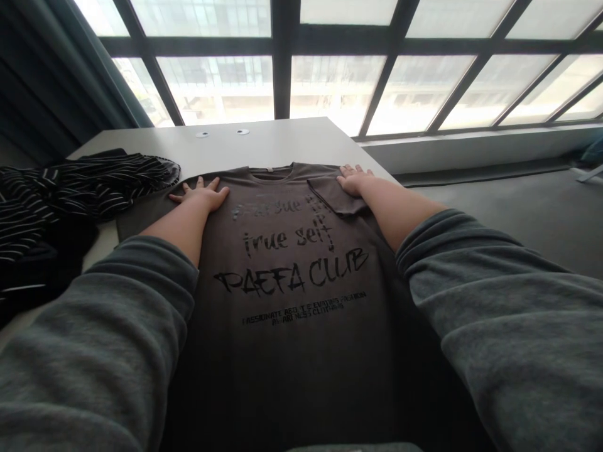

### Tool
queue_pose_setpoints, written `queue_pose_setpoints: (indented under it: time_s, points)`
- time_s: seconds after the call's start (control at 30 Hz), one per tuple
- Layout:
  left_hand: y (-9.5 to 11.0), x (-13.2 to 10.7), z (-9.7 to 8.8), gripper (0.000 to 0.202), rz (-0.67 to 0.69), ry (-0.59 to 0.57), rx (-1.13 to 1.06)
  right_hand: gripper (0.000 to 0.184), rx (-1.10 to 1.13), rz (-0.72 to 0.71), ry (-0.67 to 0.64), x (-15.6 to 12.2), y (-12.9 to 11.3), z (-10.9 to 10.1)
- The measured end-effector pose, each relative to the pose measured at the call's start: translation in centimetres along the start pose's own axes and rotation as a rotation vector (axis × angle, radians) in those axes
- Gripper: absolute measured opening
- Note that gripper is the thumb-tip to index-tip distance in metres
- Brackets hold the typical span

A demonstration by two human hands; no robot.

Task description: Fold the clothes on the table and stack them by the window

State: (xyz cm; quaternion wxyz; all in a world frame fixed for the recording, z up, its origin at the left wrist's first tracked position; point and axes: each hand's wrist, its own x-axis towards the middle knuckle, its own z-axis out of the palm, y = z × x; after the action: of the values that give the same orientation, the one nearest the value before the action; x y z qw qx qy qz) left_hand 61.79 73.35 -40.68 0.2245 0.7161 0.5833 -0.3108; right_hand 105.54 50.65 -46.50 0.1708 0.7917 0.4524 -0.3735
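Observation:
A dark grey-brown T-shirt (292, 351) with black lettering lies front side up, its collar toward the far end of the table. My left hand (202, 193) rests flat on the shirt's left shoulder area, fingers spread. On the other side, my right hand (354, 179) lies on the right shoulder with its fingers stretched out. The right sleeve (336, 194) is folded inward over the chest and covers part of the top line of print. The left sleeve extends outward, partly behind my left forearm. Neither hand grips anything.
Black clothing with white stripes (56, 194) is heaped at the table's left. Two small white oval pieces with dark dots sit near the far edge of the white table (292, 139). A dark curtain (56, 69) hangs at left; framed windows (330, 81) stand behind. Grey floor shows at right.

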Motion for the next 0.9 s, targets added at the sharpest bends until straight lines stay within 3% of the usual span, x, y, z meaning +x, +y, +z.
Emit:
queue_pose_setpoints:
  time_s: [0.17, 0.27, 0.37, 0.47, 0.5, 0.57, 0.67, 0.73, 0.8, 0.9]
  points:
    - [0.7, -1.0, -0.4, 0.088, -0.046, -0.014, 0.046, 0.079, -0.006, 0.003, 0.031, -0.5, -0.2, 0.1]
    - [1.6, -2.7, -0.7, 0.078, -0.009, 0.137, 0.129, 0.076, -0.045, -0.006, 0.151, -2.6, -1.6, -0.4]
    - [3.0, -5.9, -1.1, 0.066, 0.127, 0.277, 0.238, 0.070, -0.045, -0.029, 0.336, -6.6, -3.4, -1.5]
    - [3.4, -11.7, -1.2, 0.062, 0.321, 0.265, 0.229, 0.063, 0.023, -0.021, 0.487, -12.6, -3.7, -2.6]
    - [3.1, -14.2, -1.0, 0.062, 0.412, 0.243, 0.213, 0.059, 0.032, -0.002, 0.492, -14.9, -3.2, -2.8]
    - [1.7, -20.1, -0.2, 0.057, 0.601, 0.211, 0.206, 0.049, 0.005, 0.042, 0.364, -19.9, -1.8, -2.6]
    - [-1.7, -29.2, 1.9, 0.052, 0.813, 0.161, 0.164, 0.040, -0.032, 0.047, 0.142, -26.9, 0.2, -1.3]
    - [-4.3, -34.4, 3.3, 0.054, 0.902, 0.157, 0.129, 0.038, -0.006, 0.063, 0.066, -30.5, 0.6, -0.3]
    - [-7.0, -38.5, 4.5, 0.059, 0.954, 0.187, 0.122, 0.036, 0.034, 0.080, 0.050, -33.0, 0.2, 0.5]
    - [-11.3, -42.3, 5.6, 0.067, 0.955, 0.286, 0.139, 0.030, 0.083, 0.076, 0.073, -35.0, -0.6, 1.1]
